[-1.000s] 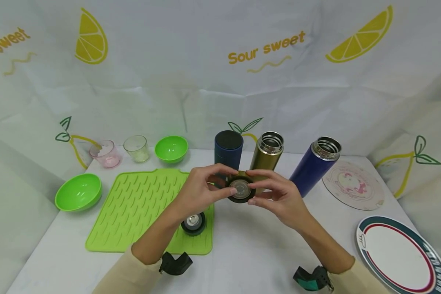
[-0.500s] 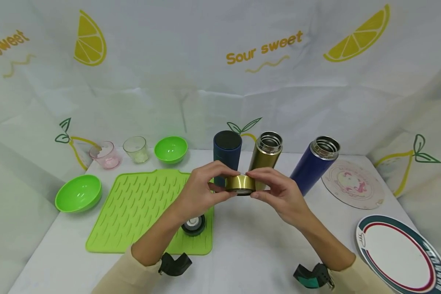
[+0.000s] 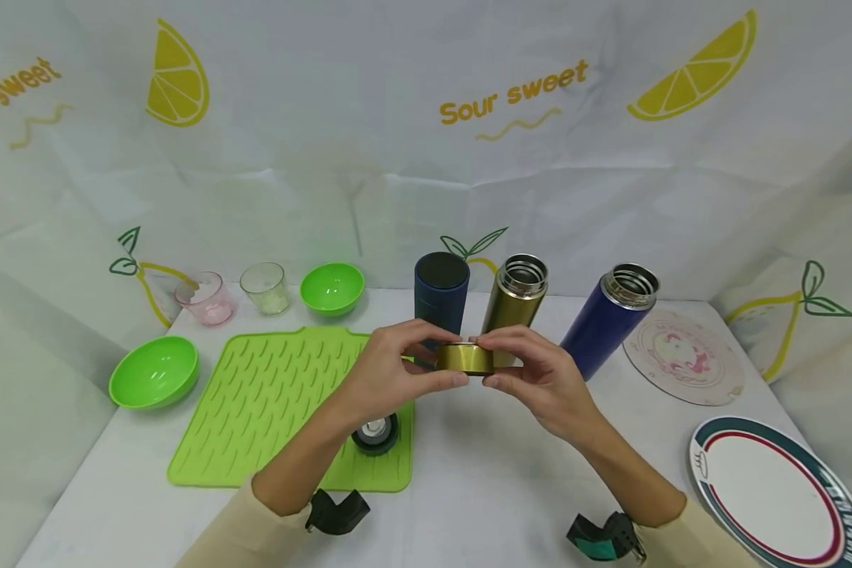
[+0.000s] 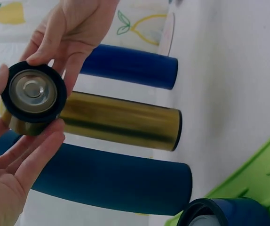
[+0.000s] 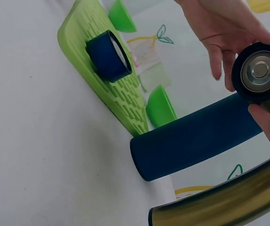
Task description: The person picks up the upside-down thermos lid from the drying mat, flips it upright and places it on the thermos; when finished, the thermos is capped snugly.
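Observation:
Both hands hold a gold bottle lid (image 3: 465,360) in front of the flasks. My left hand (image 3: 386,369) pinches it from the left and my right hand (image 3: 538,377) from the right, with fingers above and thumbs below. Its gold side faces the head view; in the left wrist view the lid's silvery underside (image 4: 33,89) and dark ring show. Just behind stands an uncapped gold flask (image 3: 513,306), partly hidden by the right hand. Left of that is a dark blue flask (image 3: 441,293) with a dark top. An uncapped blue flask (image 3: 606,327) leans in view to the right.
A second, dark blue lid (image 3: 374,435) lies underside up on the green mat (image 3: 270,402). Two green bowls (image 3: 154,373), a pink glass (image 3: 204,300) and a clear glass (image 3: 264,289) stand left. On the right lie a round pink-printed mat (image 3: 681,356) and a white plate (image 3: 770,493).
The gold lid has been tipped in the hands: its underside faced the head camera a second ago, and now its gold side does. Both hands have stayed nearly in place.

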The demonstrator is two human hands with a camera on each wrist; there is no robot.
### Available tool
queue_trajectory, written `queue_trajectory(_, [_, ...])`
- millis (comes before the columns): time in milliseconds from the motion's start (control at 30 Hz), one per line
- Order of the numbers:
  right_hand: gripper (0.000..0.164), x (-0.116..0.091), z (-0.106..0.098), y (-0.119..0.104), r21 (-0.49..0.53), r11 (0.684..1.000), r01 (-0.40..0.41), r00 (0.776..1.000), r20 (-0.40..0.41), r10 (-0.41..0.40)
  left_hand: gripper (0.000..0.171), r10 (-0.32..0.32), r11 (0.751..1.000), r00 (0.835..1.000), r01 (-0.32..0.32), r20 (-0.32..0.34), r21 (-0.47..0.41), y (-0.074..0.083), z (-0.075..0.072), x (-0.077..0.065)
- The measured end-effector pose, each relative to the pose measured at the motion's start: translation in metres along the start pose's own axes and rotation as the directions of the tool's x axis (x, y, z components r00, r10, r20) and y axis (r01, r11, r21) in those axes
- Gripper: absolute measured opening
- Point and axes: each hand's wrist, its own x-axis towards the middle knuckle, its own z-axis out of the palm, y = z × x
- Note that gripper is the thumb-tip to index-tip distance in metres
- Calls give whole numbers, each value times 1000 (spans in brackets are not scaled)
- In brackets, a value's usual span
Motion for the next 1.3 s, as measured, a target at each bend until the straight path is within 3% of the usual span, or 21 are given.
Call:
queue_trajectory(133, [44,0,1,-2,-6,1000,-23,1000,9,23,37,-13,999,1000,13,10,-40,-2,-1,-1])
queue_trajectory(367, [46,2,-3,-2,8,1000,-24,1000,-5,24,43,53,993,999,-53,-7,-101,-1,-5,-2])
queue_trajectory(700, [37,1,1,0,-11,1000,-21,1000,-4,21,44,73,991,997,-70,19,-111,-4,-3,-4])
queue_trajectory(867, [35,-1,3,7,-17,1000,15,1000,-6,-15,41,96,991,995,-96,-1,-97,-6,1,-3])
queue_trajectory(1067, [37,-4,5,12,-4,998,59,998,-4,-59,39,180,982,984,-180,-17,-62,-8,4,-4])
queue_trajectory(1300, [31,-6,6,8,-43,999,-20,1000,-2,20,38,216,976,976,-214,-31,46,-9,3,-5])
